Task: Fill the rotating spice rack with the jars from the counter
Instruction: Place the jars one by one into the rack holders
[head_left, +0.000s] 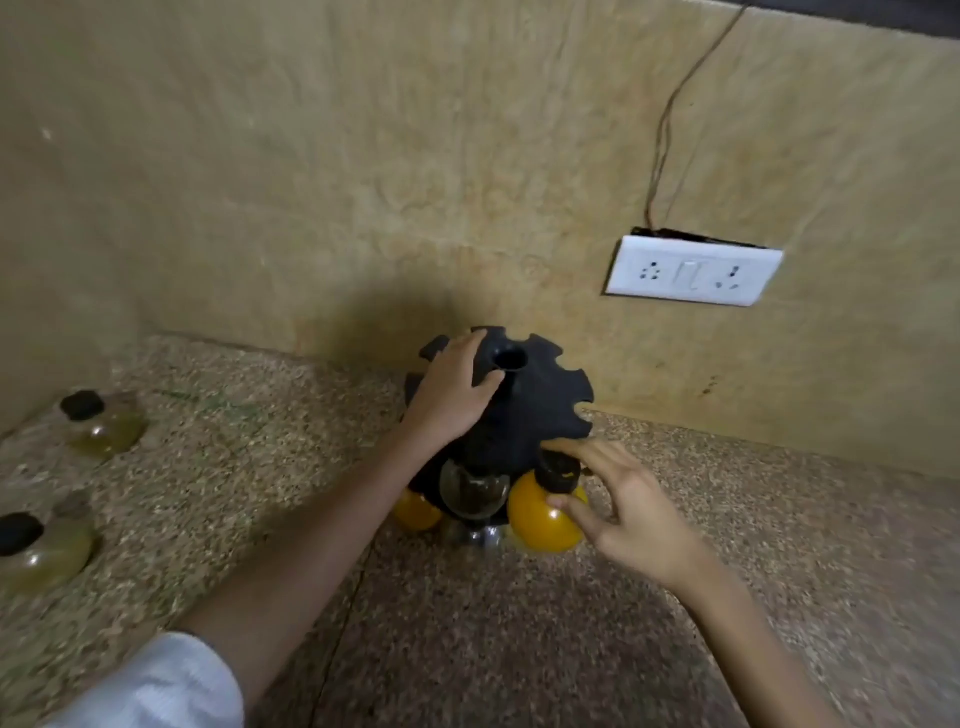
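Steadying rack (540, 400) (left hand (449, 397)), counter (779, 519) open rightward

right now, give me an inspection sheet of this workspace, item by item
surface: speckled stone counter, bare in front
job's things: black spice rack by the wall, upper slots empty; yellow jar in a lower slot, a second yellow jar and a dark jar beside it; two greenish jars waiting on the counter at left
clutter: nothing seen
grippers: left hand resting on the rack top; right hand fingers touching the yellow jar
cables: thin wire running up the wall from the socket plate
surroundings: beige wall
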